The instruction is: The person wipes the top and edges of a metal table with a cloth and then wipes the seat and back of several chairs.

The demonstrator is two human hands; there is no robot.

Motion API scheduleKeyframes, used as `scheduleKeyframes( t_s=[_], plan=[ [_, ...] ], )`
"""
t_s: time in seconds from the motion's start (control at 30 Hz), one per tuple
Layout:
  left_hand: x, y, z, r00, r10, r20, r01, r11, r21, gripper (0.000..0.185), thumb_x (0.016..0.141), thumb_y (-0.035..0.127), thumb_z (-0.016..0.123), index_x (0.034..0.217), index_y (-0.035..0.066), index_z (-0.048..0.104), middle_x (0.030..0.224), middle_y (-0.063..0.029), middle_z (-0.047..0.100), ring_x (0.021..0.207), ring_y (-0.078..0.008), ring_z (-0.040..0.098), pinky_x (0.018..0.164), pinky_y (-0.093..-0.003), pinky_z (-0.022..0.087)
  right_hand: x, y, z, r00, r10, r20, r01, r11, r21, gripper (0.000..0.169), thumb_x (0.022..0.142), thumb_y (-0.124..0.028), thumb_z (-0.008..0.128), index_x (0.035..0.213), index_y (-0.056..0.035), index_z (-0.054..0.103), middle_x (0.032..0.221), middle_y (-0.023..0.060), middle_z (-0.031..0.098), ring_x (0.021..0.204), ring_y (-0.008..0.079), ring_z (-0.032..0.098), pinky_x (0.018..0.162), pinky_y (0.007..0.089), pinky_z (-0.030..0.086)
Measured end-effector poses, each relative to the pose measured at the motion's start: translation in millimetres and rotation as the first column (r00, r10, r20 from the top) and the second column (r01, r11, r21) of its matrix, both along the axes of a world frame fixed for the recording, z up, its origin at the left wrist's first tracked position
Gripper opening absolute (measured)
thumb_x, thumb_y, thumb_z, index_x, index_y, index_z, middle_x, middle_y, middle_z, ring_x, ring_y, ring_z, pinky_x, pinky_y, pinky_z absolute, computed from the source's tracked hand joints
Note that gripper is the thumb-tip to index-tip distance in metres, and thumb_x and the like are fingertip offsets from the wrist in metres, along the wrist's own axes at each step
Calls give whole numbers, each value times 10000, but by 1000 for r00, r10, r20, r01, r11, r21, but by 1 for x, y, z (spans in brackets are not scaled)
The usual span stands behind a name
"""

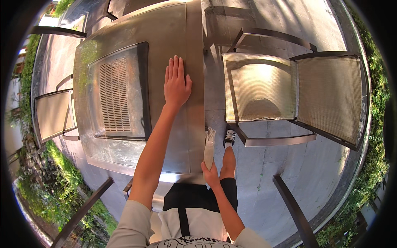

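My left hand [176, 86] is laid palm down on a brushed-metal table top [166, 124], near its right edge. The fingers point away from me, the thumb stands off to the side, and the hand holds nothing. To its left, a grill grate [114, 94] with rows of slots sits in the middle of the table, beside a dark border strip [144, 90]. Lower down, just off the table's right edge, my right hand [211, 176] grips the near end of a cream-coloured bundle [209, 153]. Loose cord-like loops stick out of its far end; its exact kind is unclear.
A mesh-seated patio chair [260, 90] with metal armrests stands right of the table. Another chair [54, 114] is at the far left. Dark metal bars [296, 210] rise near me on both sides. Grey paving [263, 179] lies below, with planting [376, 136] along the borders.
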State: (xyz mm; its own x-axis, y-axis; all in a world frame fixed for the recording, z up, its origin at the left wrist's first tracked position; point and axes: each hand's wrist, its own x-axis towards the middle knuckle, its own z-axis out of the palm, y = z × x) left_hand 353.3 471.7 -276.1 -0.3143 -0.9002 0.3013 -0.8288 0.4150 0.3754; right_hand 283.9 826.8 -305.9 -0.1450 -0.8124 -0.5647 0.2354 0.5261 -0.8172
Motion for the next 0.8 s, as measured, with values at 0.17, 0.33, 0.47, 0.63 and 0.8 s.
scheduleKeyframes(
  t_s=[0.17, 0.33, 0.47, 0.63, 0.8],
  plan=[
    [-1, -1, -3, 999, 38, 17, -38, 999, 32, 553, 941, 123, 459, 1480, 18, 386, 1554, -135, 373, 1461, -316, 306, 1196, -436, 262, -8, -28, -2, 995, 75, 69, -77, 997, 18, 615, 998, -165, 554, 1506, 21, 260, 1197, 82, 470, 1036, 155, 448, 901, 283, 388],
    [3, -1, -3, 999, 41, -22, -41, 999, 29, 525, 942, 101, 443, 1459, 15, 415, 1538, -142, 396, 1444, -335, 333, 1190, -449, 271, -47, -205, 7, 991, 128, 41, -123, 987, -101, 703, 1003, -230, 534, 1545, 36, 174, 1512, 227, 376, 1391, 291, 393, 1131, 335, 296],
    [-8, -6, -3, 999, 34, -30, -33, 999, 16, 512, 938, 83, 453, 1445, 11, 429, 1523, -145, 414, 1433, -340, 347, 1182, -457, 286, -80, -354, 2, 999, 37, -15, -40, 967, -253, 655, 1005, -251, 542, 1526, 21, 253, 1441, 179, 469, 1330, 250, 455, 1094, 318, 340],
    [-10, -6, 1, 998, 50, -38, -49, 998, 31, 521, 934, 74, 471, 1449, 15, 424, 1522, -142, 413, 1429, -327, 356, 1180, -455, 296, -78, -342, 2, 999, -11, 39, 16, 989, -144, 607, 1004, -241, 565, 1506, -3, 319, 1271, 104, 569, 1094, 173, 528, 960, 290, 408],
    [-2, -1, 0, 998, 70, -12, -69, 996, 63, 531, 939, 91, 475, 1459, 8, 402, 1539, -131, 387, 1441, -313, 335, 1186, -447, 292, -53, -165, 12, 995, 44, 90, -57, 986, 155, 429, 998, -301, 587, 1330, -41, 501, 1037, 11, 578, 933, 130, 546, 856, 300, 437]
  ],
)
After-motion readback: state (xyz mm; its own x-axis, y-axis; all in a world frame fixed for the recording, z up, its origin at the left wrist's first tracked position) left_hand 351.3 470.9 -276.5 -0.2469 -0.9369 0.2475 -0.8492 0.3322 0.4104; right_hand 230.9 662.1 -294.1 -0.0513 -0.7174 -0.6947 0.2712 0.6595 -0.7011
